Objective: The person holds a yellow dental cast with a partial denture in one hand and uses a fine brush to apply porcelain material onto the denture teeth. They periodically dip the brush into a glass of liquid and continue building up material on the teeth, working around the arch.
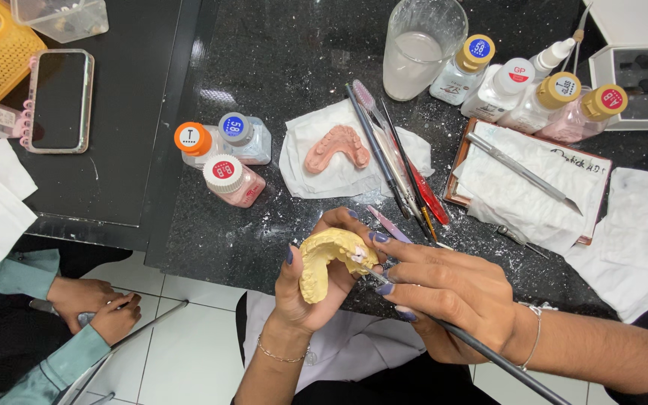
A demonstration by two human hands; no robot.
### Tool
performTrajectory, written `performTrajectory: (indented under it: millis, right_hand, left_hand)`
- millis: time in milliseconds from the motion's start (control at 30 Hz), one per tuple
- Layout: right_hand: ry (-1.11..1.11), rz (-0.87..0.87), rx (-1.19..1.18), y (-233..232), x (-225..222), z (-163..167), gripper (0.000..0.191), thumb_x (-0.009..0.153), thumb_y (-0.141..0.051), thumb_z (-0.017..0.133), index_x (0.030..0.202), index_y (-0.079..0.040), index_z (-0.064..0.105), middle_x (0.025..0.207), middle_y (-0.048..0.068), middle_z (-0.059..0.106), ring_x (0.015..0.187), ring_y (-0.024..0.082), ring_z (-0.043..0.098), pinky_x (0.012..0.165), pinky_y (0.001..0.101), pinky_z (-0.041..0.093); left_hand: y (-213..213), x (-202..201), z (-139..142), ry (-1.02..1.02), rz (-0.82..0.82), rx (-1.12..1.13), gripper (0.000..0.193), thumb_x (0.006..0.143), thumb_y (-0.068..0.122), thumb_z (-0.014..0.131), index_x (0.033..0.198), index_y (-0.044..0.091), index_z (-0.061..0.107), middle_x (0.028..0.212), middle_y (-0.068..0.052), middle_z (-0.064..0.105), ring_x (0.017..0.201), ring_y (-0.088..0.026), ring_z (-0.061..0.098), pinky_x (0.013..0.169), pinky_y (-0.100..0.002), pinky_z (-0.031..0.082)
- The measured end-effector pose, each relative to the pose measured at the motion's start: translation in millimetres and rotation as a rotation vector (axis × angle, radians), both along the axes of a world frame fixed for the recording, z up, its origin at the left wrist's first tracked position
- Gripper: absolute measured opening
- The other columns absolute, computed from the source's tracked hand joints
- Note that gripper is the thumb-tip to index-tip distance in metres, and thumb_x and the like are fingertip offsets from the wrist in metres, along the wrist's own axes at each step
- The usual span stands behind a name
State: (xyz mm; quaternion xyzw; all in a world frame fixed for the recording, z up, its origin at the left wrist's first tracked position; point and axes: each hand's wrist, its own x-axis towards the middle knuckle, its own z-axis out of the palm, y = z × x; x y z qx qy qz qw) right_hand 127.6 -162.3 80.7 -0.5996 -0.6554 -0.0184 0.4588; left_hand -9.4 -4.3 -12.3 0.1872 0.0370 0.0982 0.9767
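Note:
My left hand (305,289) cradles a yellow plaster dental cast (322,261) shaped like an arch of teeth, held over the edge of the black speckled counter (279,67). My right hand (448,289) grips a thin dark-handled brush (489,354), its tip touching a white spot on the cast's right end. A pink dental cast (337,147) lies on a white tissue (316,176) just beyond my hands.
Several brushes and tools (395,157) lie beside the tissue. Small capped bottles (223,154) stand at left, more bottles (534,90) and a cloudy glass of water (418,49) at the back. A tissue-covered tray (526,180) holds a metal instrument. Another person's hands (95,304) are at lower left, near a phone (59,100).

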Motion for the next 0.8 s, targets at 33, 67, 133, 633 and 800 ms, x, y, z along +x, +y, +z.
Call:
performTrajectory:
  millis: [33,67,133,633,800]
  right_hand:
    - [-0.002,0.004,0.002,-0.4,0.6,-0.3,0.022,0.092,-0.005,0.071,0.111,-0.001,0.062,0.107,0.014,0.073,0.113,0.04,0.074,0.091,0.0438,0.065]
    - [-0.004,0.004,-0.002,-1.1,0.8,-0.6,0.022,0.092,-0.004,0.071,0.112,-0.001,0.062,0.108,0.014,0.073,0.113,0.04,0.074,0.091,0.0439,0.065]
    - [-0.007,0.005,-0.011,-2.7,1.6,-1.5,0.021,0.093,-0.004,0.069,0.113,-0.001,0.062,0.109,0.014,0.073,0.113,0.04,0.074,0.091,0.0441,0.065]
    - [-0.016,0.015,-0.051,-6.2,5.1,-0.5,0.023,0.094,-0.001,0.066,0.116,-0.001,0.059,0.109,0.016,0.071,0.113,0.041,0.074,0.092,0.0451,0.065]
    - [-0.004,0.036,-0.047,-5.2,6.6,0.2,0.025,0.092,-0.001,0.066,0.115,-0.002,0.059,0.108,0.015,0.071,0.114,0.042,0.074,0.091,0.0446,0.065]
  left_hand:
    - [0.1,0.3,-0.1,-0.002,0.002,0.005,0.087,0.089,0.065,0.073,0.143,0.004,0.042,0.126,-0.016,0.059,0.123,-0.03,0.06,0.113,-0.046,0.047]
    - [0.1,0.3,-0.1,-0.003,0.004,0.009,0.087,0.089,0.065,0.073,0.143,0.003,0.042,0.126,-0.016,0.06,0.123,-0.03,0.06,0.114,-0.046,0.047]
    - [0.0,0.3,-0.3,-0.007,0.004,0.011,0.087,0.09,0.065,0.073,0.143,0.003,0.042,0.126,-0.016,0.06,0.123,-0.031,0.06,0.114,-0.046,0.047]
    - [1.1,1.8,0.6,-0.013,-0.022,0.008,0.086,0.09,0.065,0.073,0.142,0.004,0.043,0.125,-0.017,0.059,0.122,-0.031,0.061,0.114,-0.047,0.048]
    - [0.6,1.7,1.1,0.006,-0.013,0.011,0.086,0.09,0.065,0.073,0.141,0.003,0.043,0.126,-0.016,0.058,0.124,-0.03,0.06,0.116,-0.049,0.048]
